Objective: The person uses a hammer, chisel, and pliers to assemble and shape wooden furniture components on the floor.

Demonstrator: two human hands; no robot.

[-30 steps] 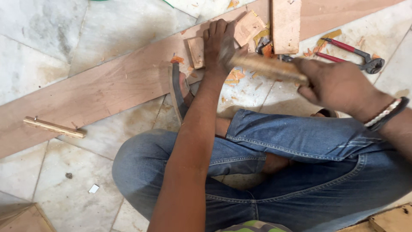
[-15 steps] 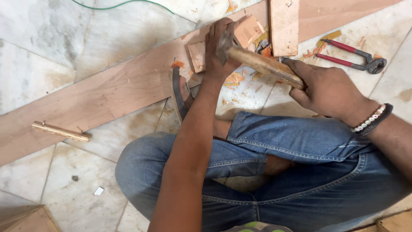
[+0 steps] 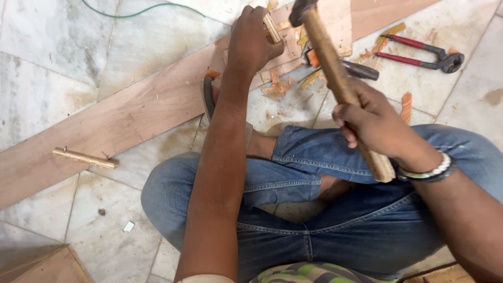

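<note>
Left hand (image 3: 251, 39) pinches a small wooden peg (image 3: 272, 27) upright on the long plank (image 3: 120, 120). Right hand (image 3: 374, 120) grips the hammer (image 3: 335, 73) handle, head raised beside the peg. Striking step in hand; the next blow needs square aim. Peg's base appears hidden.

Bare floor (image 3: 57, 63) lies open left of the plank (image 3: 120, 123). Right of the left hand (image 3: 251, 42), chips (image 3: 275, 89), a chisel (image 3: 356, 69) and pincers (image 3: 419, 55) crowd the way.

small wood strip (image 3: 272, 27) upright, wooden-handled hammer (image 3: 335, 78) raised
</note>
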